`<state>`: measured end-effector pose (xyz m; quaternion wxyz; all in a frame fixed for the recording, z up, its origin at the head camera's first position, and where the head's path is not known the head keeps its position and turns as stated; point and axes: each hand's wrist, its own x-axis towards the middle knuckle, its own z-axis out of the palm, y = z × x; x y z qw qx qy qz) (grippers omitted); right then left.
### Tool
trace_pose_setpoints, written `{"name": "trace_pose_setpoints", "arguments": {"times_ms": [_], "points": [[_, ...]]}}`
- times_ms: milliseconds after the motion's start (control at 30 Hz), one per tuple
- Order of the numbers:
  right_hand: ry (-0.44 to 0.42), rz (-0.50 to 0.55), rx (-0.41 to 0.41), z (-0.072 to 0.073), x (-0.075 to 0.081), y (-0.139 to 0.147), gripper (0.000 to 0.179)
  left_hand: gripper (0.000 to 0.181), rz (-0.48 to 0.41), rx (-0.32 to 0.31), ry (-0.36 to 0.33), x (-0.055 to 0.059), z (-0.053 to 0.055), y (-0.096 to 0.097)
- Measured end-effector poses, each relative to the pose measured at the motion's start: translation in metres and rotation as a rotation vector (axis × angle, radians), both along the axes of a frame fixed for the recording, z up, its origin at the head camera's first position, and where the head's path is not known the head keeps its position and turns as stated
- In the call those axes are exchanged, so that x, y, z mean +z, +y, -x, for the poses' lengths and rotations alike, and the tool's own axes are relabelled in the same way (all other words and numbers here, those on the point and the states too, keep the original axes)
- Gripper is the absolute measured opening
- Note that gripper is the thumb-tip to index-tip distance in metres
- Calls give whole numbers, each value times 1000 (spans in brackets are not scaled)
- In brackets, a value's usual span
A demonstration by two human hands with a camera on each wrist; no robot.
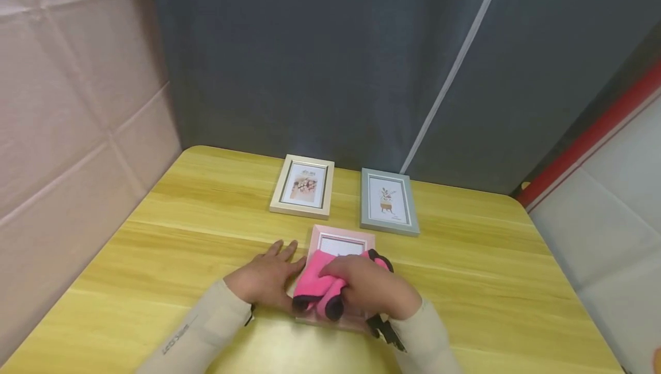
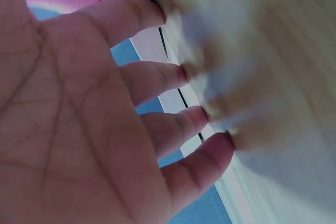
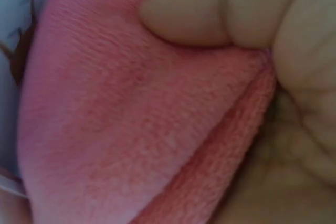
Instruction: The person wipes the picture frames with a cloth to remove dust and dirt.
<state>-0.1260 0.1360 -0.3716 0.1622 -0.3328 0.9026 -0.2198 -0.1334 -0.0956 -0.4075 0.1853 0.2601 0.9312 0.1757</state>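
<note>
A pink picture frame (image 1: 316,241) lies flat on the table in front of the person, its lower part mostly covered. Bunched over it is a bright pink cloth (image 1: 312,280) with dark edging, gripped in the right hand (image 1: 374,283). In the right wrist view the thumb presses on the fuzzy cloth (image 3: 115,103), and a sliver of printed picture shows at the left edge. The left hand (image 1: 267,277) is at the frame's left side, fingers spread and thumb toward the frame. Its palm (image 2: 73,124) fills much of the left wrist view, with fingertips down at the tabletop.
Behind the pink frame lie a cream-gold picture frame (image 1: 276,207) on the left and a grey-green picture frame (image 1: 364,202) on the right. The yellow wood-grain table (image 1: 480,271) meets a dark grey panel (image 1: 310,64) at the back. Pale cloth (image 1: 77,104) hangs at the left.
</note>
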Motion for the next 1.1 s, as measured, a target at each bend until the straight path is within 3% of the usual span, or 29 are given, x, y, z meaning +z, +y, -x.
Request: {"name": "trace_pose_setpoints", "arguments": {"times_ms": [100,267,367,667,833,1100], "points": [[30,-37,61,-8,0,-4,21,104,29,-1,11,1,-1,0],[171,-122,122,-18,-4,-12,20,98,32,-12,29,0,0,0],[211,-182,85,-20,-6,-16,24,101,23,-18,44,-1,2,0],[204,-260,-72,-8,-14,-20,51,102,8,-30,60,-1,2,-1],[214,-288,-97,1,-21,-19,58,96,-16,-26,39,-2,2,-1],[191,-255,-125,9,-27,-14,57,100,-6,-35,60,-2,2,-2]]}}
